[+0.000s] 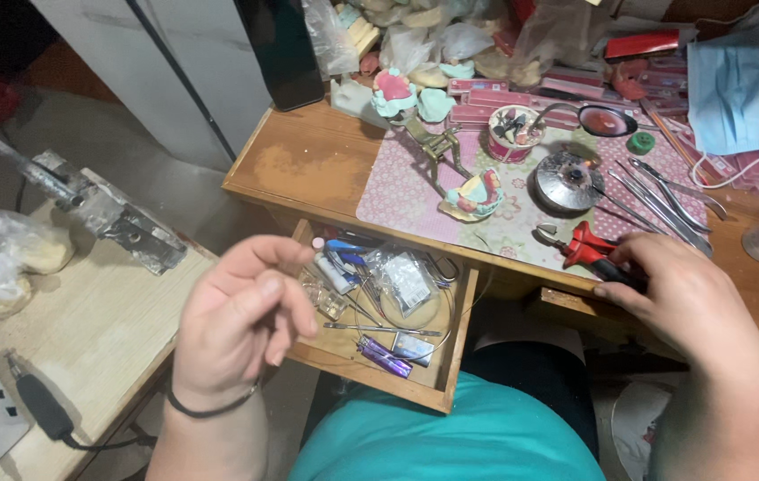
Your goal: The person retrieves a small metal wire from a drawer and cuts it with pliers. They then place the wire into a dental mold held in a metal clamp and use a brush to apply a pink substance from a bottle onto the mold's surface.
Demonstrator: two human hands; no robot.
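Cluttered wooden worktop (308, 160) under a pink patterned mat (415, 200), strewn with steel hand tools (665, 200). Right hand (687, 298) at the front edge, fingers closed around red-handled metal pliers (586, 249) lying on the mat's rim. Left hand (241, 316) raised over the open wooden drawer (446, 365), fingers loosely curled, gripping nothing visible. Colourful dental cast (476, 196) further back on the mat.

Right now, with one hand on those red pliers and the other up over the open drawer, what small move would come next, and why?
Probably lifting the red-handled pliers off the mat: the right hand already grips their handles at the desk edge. The left hand hovers over the open drawer with fingers pinched; whether it holds anything is unclear.
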